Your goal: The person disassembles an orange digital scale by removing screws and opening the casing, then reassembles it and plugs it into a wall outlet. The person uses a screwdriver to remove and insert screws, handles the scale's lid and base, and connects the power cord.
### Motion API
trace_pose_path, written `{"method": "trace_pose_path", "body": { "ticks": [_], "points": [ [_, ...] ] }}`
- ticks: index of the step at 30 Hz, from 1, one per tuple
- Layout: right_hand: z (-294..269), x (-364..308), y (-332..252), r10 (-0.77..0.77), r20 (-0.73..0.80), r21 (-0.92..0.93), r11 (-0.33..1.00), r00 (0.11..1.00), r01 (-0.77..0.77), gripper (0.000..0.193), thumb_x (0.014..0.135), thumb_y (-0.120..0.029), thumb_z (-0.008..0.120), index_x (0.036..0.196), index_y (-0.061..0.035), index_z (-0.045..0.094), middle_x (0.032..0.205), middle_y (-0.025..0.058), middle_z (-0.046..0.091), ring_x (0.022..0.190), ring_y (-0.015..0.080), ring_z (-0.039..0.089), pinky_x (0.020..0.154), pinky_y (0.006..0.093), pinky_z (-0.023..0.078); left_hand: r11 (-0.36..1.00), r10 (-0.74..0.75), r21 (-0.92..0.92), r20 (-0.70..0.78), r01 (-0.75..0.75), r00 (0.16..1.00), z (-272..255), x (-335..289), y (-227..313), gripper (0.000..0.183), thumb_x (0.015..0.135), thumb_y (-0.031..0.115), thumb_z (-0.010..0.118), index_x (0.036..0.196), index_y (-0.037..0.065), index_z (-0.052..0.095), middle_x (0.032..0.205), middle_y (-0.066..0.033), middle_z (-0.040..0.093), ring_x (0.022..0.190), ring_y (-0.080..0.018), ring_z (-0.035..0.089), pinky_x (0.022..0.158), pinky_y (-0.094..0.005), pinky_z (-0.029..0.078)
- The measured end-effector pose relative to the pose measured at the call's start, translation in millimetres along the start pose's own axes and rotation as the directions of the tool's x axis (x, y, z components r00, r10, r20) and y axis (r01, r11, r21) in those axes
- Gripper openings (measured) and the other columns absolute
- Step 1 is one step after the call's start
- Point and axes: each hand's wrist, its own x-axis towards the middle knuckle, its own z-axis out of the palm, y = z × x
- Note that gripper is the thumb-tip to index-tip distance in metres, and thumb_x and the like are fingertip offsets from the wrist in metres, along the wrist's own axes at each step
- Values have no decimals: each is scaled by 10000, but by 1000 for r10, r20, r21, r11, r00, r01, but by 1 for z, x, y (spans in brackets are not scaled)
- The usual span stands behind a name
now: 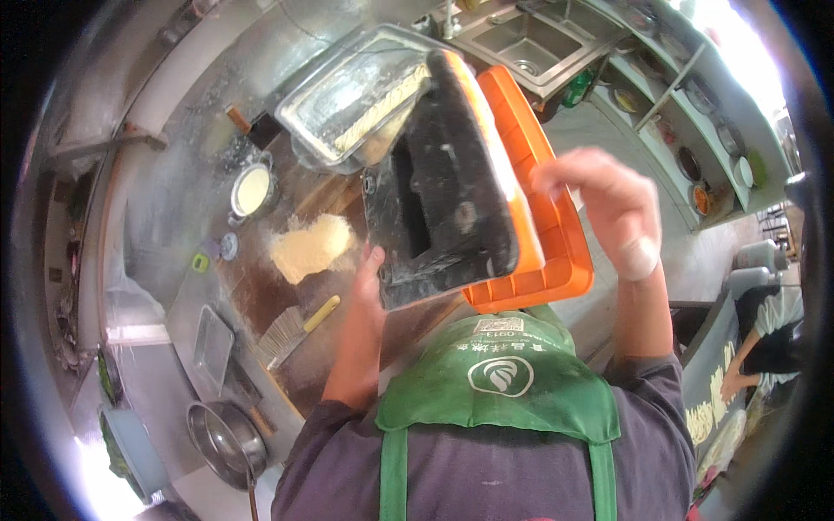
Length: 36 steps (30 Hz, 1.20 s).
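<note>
A black-and-orange box-like piece [452, 200] is tilted up in front of me, its scuffed black face with a dark slot turned toward the table. My left hand [372, 276] grips its lower left edge, thumb on the black face. Beside it on the right is a ribbed orange tray [560, 234], partly hidden behind the piece. My right hand [612, 204] is raised at the tray's right edge with bent fingers. It is blurred, so I cannot tell whether the fingertips touch the rim.
Behind the piece lies a clear plastic tub [304, 108] with a long pale dough strip [382, 108]. Flour [311, 247], a pot of pale contents [252, 191] and a yellow-handled brush [300, 328] are on the table. A metal sink [521, 52] stands beyond; another person's hand [737, 382] is at right.
</note>
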Motion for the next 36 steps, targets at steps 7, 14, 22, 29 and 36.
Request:
{"method": "trace_pose_path", "body": {
  "ticks": [7,14,22,29,36],
  "points": [
    [5,20,117,589,-318,554,751,743,-358,573,1041,-450,571,1425,-23,571,1376,106,635,1239,216,595,1051,398,468,992,-85,-74,242,105,967,-15,6,-33,798,986,501,574,1612,106,277,1570,-135,439,1390,-356,475,1135,-534,432],
    [72,2,173,494,28,930,306,869,-204,653,988,-394,678,1491,-46,451,1414,97,606,1266,221,600,1118,414,458,988,-12,-146,261,52,965,-8,-15,-27,910,929,635,540,1620,114,258,1596,-140,398,1414,-377,438,1155,-557,393],
    [88,14,148,738,-111,969,228,665,-91,366,1060,-308,588,1265,-7,619,1142,102,726,950,213,720,869,381,593,909,182,-416,374,-11,909,-1,-37,10,1047,865,787,501,1629,122,237,1625,-147,352,1443,-402,395,1178,-584,348],
    [89,1,129,845,-241,924,351,478,-154,377,1074,-299,562,1238,33,636,1143,131,724,955,232,722,851,389,596,925,371,-273,502,-263,781,7,-32,37,975,922,762,509,1623,138,247,1629,-131,350,1450,-374,391,1169,-576,372],
    [78,-3,102,814,-269,715,527,515,-459,366,1047,-240,564,1199,85,639,1042,130,707,906,165,674,782,330,563,958,284,-27,206,-285,936,10,-14,25,619,1049,417,514,1505,12,409,1470,-157,534,1298,-318,575,1081,-482,500]
  ]
}}
